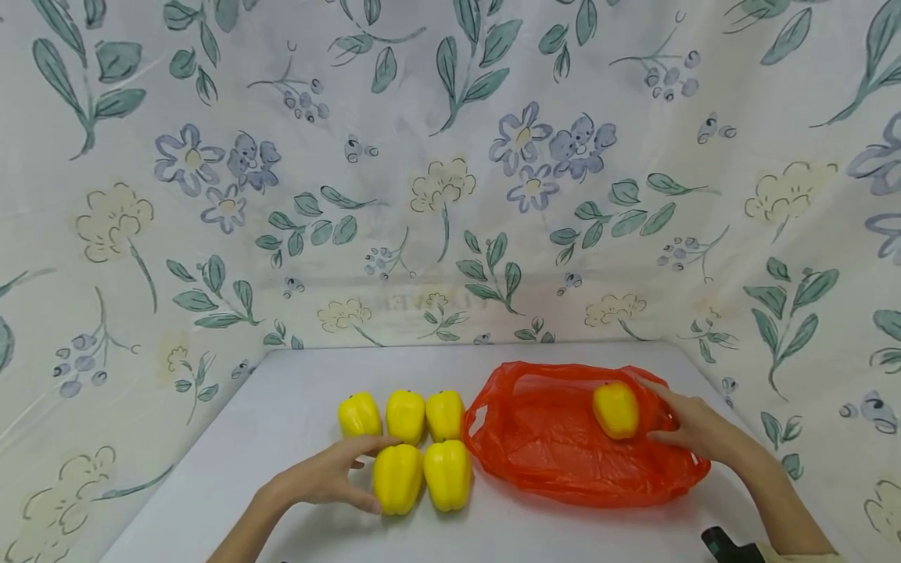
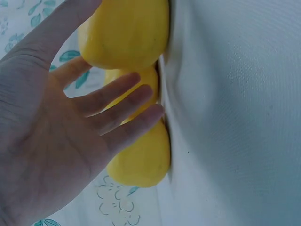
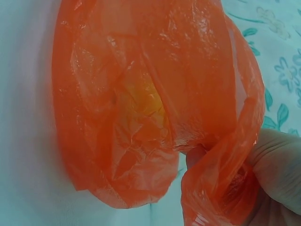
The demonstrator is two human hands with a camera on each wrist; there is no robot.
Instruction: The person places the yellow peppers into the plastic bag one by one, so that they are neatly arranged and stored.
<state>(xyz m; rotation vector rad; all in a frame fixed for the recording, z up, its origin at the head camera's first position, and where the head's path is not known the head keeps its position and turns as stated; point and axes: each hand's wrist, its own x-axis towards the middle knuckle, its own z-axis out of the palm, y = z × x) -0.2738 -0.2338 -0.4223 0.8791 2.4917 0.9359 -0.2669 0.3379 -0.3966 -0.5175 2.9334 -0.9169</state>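
Standing at the front left of a five-piece group on the white table (image 1: 296,399), the nearest yellow pepper (image 1: 397,479) is bracketed by the thumb and index finger of the left hand (image 1: 327,473). That hand's fingers are extended and spread; its grip is unclosed, and I cannot tell whether it bears weight. A second front pepper (image 1: 447,475) adjoins on the right; three rear peppers (image 1: 405,417) limit clearance behind. The red plastic bag (image 1: 545,465) borders the group, its handle loop just beside the peppers. One bagged pepper (image 1: 615,410) sits inside, toward the right. The right hand (image 1: 693,422) grasps the bag's rim, bunching the film. A floral sheet (image 1: 394,234) hangs behind; a dark object (image 1: 732,545) sits near the right forearm.
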